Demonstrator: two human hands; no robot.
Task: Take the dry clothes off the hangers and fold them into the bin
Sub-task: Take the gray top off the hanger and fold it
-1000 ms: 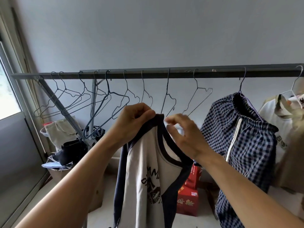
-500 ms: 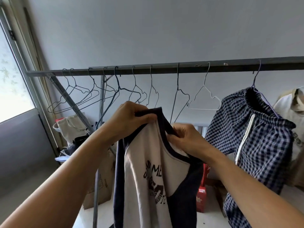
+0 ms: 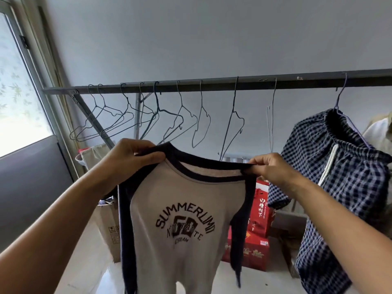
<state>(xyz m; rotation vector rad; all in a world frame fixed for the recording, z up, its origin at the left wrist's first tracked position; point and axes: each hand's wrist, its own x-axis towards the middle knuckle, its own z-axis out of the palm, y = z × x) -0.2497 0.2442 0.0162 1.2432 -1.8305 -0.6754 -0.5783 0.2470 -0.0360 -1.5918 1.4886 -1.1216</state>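
Note:
A white T-shirt (image 3: pixel 182 200) with a navy collar, navy sleeves and a printed chest logo hangs spread out in front of me, off any hanger. My left hand (image 3: pixel 129 158) grips its left shoulder at the collar. My right hand (image 3: pixel 269 168) pinches the right shoulder. Behind it a dark rail (image 3: pixel 233 82) carries several bare wire hangers (image 3: pixel 165 117). Blue checked shorts (image 3: pixel 331 170) still hang on a hanger at the right, with a white garment (image 3: pixel 379 132) at the frame's right edge. No bin is in view.
A window (image 3: pixel 19 88) fills the left side. Under the rail stand red gift boxes (image 3: pixel 254 236), a cardboard box (image 3: pixel 108 221) and a pale bag (image 3: pixel 93 153). The floor is white tile.
The shirt, bunched and turned sideways before, is now stretched flat between my hands with its print facing me. My right hand moved right along the collar to the shoulder.

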